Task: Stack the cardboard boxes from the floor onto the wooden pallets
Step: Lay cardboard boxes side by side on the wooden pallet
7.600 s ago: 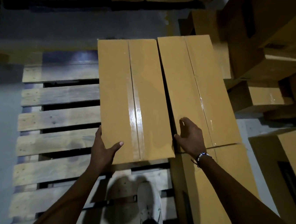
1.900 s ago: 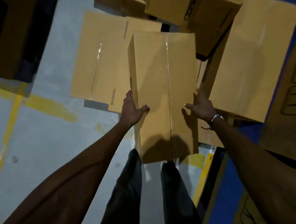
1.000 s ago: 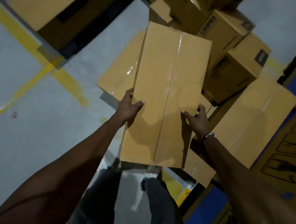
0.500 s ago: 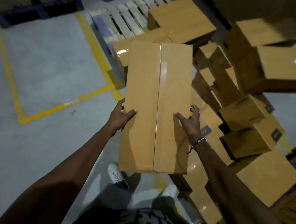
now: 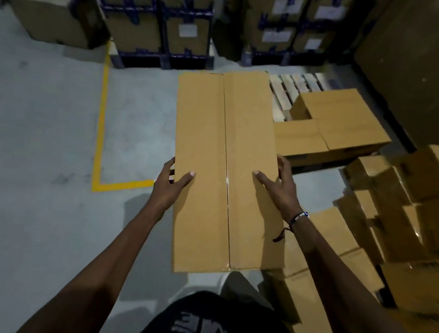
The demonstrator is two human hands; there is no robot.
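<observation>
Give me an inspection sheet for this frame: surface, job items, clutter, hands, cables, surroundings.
Surface: grey concrete floor with a yellow painted line turning a corner.
Job's things: one long taped cardboard box held flat above the floor; wooden pallet ahead, partly covered by stacked boxes.
Clutter: jumbled pile of boxes on the person's right.
Grippers: left hand grips the box's left edge, thumb on top; right hand grips the right edge, thumb on top; beaded wristband on the right wrist.
Cables: nothing seen.
Surroundings: blue-framed crates of labelled cartons along the far side; dark wall at right; dim light.
</observation>
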